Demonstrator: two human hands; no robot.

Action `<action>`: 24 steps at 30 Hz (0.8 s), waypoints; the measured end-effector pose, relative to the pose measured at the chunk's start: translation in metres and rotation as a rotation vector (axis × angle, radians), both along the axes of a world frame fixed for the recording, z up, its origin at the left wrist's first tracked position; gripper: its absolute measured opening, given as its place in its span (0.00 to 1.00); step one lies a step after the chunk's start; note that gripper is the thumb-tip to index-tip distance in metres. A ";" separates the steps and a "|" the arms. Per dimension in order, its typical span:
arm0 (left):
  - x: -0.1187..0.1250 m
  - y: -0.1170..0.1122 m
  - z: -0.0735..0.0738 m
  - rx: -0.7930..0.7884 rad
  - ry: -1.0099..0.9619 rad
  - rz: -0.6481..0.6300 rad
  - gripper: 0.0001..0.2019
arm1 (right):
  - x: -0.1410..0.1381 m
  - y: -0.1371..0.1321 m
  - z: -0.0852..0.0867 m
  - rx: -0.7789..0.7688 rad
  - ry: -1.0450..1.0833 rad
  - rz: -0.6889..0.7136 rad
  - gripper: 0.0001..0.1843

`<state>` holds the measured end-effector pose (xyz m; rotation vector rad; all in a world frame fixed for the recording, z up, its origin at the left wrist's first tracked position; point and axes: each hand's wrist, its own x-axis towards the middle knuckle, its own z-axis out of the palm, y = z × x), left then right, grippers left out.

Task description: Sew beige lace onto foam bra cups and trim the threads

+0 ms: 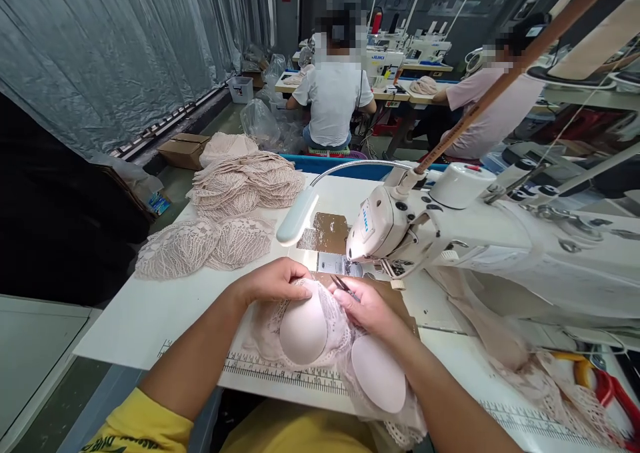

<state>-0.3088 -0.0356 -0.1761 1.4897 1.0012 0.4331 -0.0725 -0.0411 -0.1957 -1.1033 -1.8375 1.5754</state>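
Both hands work close together at a white worktop (185,303), wrists bent inward and forearms angling up from the near edge. The left hand (276,281) reaches in from the side, its grip pinching the upper lace of a pale pink bra (303,333), thumb pressed on the padded cup. The right hand (367,306) pinches a small pointed tool (346,288), tips angled toward the lace; whether its fingers also hold fabric cannot be told. The bra lies in front of the sewing machine (480,236), its second cup below the right wrist and some lace spilling over the near edge, beside a printed ruler (283,377). The machine head and a lamp (297,221) crowd the far side; left of the forearm, white surface stretches between stacked lace pieces (245,185) and the slanting outer edge.
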 end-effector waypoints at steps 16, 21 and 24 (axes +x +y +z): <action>0.028 -0.007 -0.005 -0.072 -0.136 0.104 0.14 | 0.001 0.002 0.004 0.216 -0.084 -0.058 0.13; 0.021 -0.004 -0.007 -0.101 -0.131 0.064 0.14 | 0.003 0.002 0.007 0.189 -0.079 -0.079 0.13; 0.013 -0.001 -0.006 -0.125 -0.103 0.052 0.15 | 0.006 0.003 0.007 0.141 -0.080 -0.090 0.12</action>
